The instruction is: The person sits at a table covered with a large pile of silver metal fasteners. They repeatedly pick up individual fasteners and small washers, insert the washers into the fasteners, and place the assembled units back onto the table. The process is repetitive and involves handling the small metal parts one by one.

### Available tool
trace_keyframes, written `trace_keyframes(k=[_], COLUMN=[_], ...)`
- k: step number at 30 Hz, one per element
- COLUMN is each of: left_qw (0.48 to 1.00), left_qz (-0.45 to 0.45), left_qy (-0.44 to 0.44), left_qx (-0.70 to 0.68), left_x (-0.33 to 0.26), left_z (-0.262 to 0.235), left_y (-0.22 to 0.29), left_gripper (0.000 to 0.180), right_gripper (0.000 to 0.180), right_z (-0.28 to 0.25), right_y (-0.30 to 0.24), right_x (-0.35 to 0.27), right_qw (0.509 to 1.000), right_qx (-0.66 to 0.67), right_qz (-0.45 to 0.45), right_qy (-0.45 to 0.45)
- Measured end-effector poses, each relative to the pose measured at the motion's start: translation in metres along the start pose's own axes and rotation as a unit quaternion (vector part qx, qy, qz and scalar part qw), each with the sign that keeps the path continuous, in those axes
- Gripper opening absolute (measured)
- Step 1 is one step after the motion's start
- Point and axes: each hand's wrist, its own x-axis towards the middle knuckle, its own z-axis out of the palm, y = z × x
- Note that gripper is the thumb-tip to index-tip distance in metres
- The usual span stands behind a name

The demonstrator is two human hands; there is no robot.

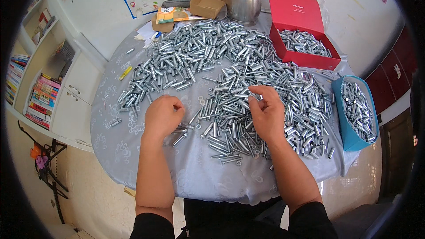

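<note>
Silver sleeve bolts lie in a large heap across the table; a near pile of loose bolts (230, 128) spreads under and around my right hand (268, 113). That hand hovers over the pile, its thumb and forefinger bent but apart, with nothing visible between them. My left hand (164, 115) is curled closed left of this pile, its fingertips turned away, so anything inside is hidden. Beside its wrist a few assembled bolts (180, 139) rest on the grey tablecloth (199, 172). Behind both hands stretches the far heap of bolts (199, 48).
An open red box (305, 59) full of metal parts stands at the back right. At the right edge sits a blue bin (354, 144), also filled. A steel pot (244, 2), a cardboard box (208, 2) and a yellow marker-like object (125, 73) are farther back.
</note>
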Motion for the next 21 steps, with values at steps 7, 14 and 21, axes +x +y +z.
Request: trace_keyframes(k=[7, 14, 21], left_qw=[0.992, 0.991, 0.985], left_qz=[0.058, 0.045, 0.143], left_qy=[-0.103, -0.097, 0.04], left_qx=[0.048, 0.078, -0.091], left_x=[-0.011, -0.004, 0.001], left_z=[-0.023, -0.012, 0.011], left_y=[-0.02, -0.024, 0.01], left_gripper=[0.02, 0.019, 0.017], right_gripper=[0.02, 0.019, 0.015], right_z=[0.003, 0.002, 0.004], right_y=[0.0, -0.001, -0.004], right_x=[-0.001, -0.001, -0.002], right_qw=[1.0, 1.0, 0.999], right_qx=[0.007, 0.005, 0.039], right_qz=[0.001, 0.005, 0.005], right_qy=[-0.002, -0.007, -0.022])
